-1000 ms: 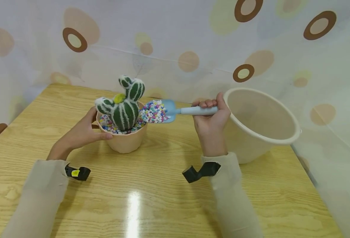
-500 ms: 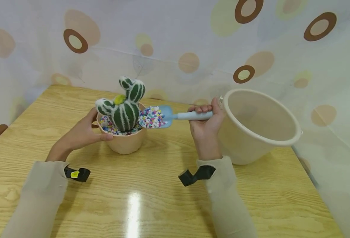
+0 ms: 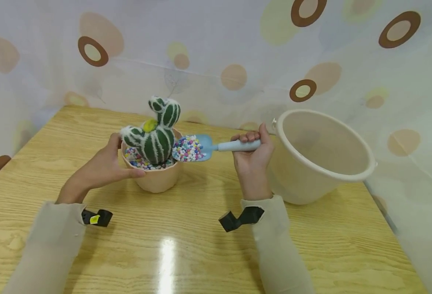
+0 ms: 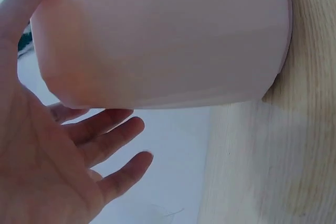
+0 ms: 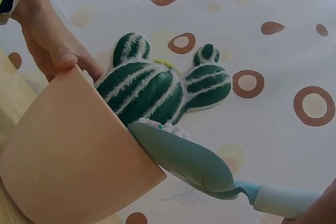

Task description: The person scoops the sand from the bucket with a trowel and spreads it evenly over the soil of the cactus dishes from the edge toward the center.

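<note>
A peach flower pot (image 3: 159, 181) stands on the table, holding a green-and-white toy cactus (image 3: 157, 145) with a yellow flower over a bed of small coloured pebbles. My left hand (image 3: 100, 169) holds the pot at its left side, thumb on the near rim and fingers round the far side; the left wrist view shows those fingers against the wall (image 4: 157, 51). In my right hand (image 3: 252, 161) is the light handle of a blue hand shovel (image 3: 208, 147). Its blade carries a heap of mixed pebbles (image 3: 188, 149), and in the right wrist view the blade tip lies right at the pot rim.
A large cream bucket (image 3: 304, 179) stands close to the right of my right hand, its wide mouth facing up. Behind the wooden table (image 3: 197, 245) hangs a pale cloth (image 3: 208, 36) with brown and beige spots.
The shovel has come slightly left and down with my right hand, its heap still on the blade. My left hand stays on the pot.
</note>
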`<action>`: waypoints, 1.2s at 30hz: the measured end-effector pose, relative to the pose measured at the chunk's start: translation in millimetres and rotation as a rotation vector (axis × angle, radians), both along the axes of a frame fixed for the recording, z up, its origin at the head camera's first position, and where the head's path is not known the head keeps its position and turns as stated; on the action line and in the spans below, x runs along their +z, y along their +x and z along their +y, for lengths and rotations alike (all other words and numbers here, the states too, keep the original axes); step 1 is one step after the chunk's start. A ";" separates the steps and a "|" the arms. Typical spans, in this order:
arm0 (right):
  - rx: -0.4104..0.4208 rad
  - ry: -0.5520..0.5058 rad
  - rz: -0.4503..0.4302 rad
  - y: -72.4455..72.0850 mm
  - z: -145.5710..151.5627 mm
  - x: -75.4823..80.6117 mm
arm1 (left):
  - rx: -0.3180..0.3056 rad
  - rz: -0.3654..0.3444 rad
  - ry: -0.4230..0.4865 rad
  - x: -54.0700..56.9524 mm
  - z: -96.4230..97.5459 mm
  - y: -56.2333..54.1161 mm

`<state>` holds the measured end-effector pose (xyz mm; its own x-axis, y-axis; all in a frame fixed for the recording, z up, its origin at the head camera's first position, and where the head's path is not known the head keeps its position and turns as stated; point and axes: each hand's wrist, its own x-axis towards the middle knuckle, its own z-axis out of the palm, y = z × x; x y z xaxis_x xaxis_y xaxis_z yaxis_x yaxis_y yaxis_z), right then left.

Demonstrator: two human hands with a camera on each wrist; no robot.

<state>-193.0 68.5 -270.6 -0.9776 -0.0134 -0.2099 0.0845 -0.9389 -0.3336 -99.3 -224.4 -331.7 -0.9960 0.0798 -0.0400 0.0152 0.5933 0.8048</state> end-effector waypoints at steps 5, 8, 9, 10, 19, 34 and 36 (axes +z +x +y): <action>0.000 0.042 0.016 1.0 -0.4 0.6 | -0.044 0.013 0.079 -0.5 -3.1 0.8; 0.013 0.058 0.017 2.4 -0.5 2.9 | -0.079 0.042 0.100 -2.7 -4.0 -0.5; 0.020 0.061 0.016 3.2 -0.6 3.9 | -0.086 0.049 0.091 -3.1 -4.3 -0.8; 0.027 0.061 0.014 3.7 -0.5 4.5 | -0.085 0.049 0.074 -3.3 -4.4 -1.1; 0.040 0.111 0.044 6.6 0.2 7.7 | -0.019 -0.012 -0.016 3.4 2.2 0.7; 0.089 0.244 0.245 9.4 2.3 7.7 | -0.052 0.046 -0.003 -1.0 12.0 -1.8; 0.084 0.255 0.273 9.7 2.5 7.4 | -0.093 0.093 0.032 -2.5 11.4 -4.7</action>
